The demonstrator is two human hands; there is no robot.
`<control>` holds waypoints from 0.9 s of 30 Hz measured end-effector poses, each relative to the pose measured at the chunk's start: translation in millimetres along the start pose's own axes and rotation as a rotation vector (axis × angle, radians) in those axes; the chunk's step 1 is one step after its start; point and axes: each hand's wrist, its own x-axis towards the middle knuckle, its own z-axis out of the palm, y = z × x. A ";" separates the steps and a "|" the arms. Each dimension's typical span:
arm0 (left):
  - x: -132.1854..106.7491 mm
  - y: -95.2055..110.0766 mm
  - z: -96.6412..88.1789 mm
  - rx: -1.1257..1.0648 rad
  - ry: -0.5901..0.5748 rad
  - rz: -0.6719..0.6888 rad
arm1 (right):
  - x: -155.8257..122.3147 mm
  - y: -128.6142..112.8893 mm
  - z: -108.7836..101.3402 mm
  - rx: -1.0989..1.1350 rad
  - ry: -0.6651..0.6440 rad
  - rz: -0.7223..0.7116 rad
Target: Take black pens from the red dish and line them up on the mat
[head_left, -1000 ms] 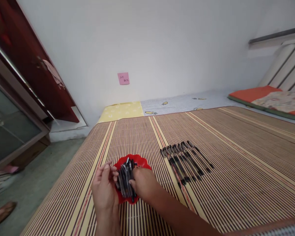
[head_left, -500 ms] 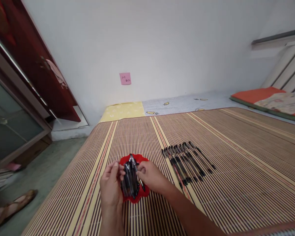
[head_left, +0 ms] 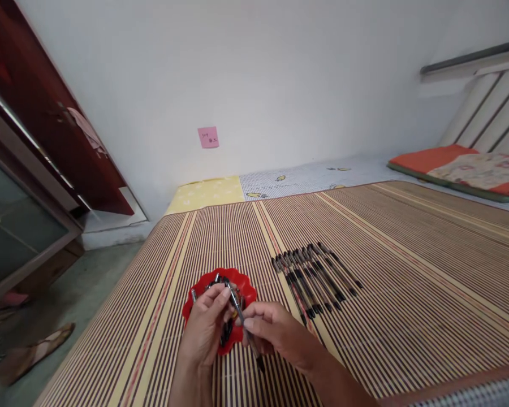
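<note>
Pinching one pen [head_left: 238, 306] near its upper end with our left hand [head_left: 206, 322] and lower down with our right hand [head_left: 277, 332], we hold it aslant over the red bowl [head_left: 249, 288]. If either pinch loosens, the thin barrel could slip among the loose pens [head_left: 225, 334] inside or onto the striped mat [head_left: 407, 316]. Our hands crowd the bowl, so a nudge might tip it; rightward, a sweeping forearm could scatter the row of pens [head_left: 318, 281].

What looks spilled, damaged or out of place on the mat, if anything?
Nothing stands out: the red bowl sits upright on the mat, and the row of pens is tidy, only slightly uneven at its ends.
</note>
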 end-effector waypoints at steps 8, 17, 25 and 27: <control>2.6 -1.2 3.9 -0.071 0.087 0.033 | -3.6 0.3 0.7 0.026 0.010 0.008; 4.2 -1.0 4.8 -0.096 0.115 0.045 | -5.1 0.4 -0.4 0.022 0.004 0.014; 13.1 14.2 -18.6 -0.369 0.416 0.215 | -11.4 -8.6 -32.2 -0.336 0.170 -0.041; 12.2 15.6 -16.8 -0.371 0.405 0.203 | -11.6 -9.5 -59.1 -0.510 0.410 -0.078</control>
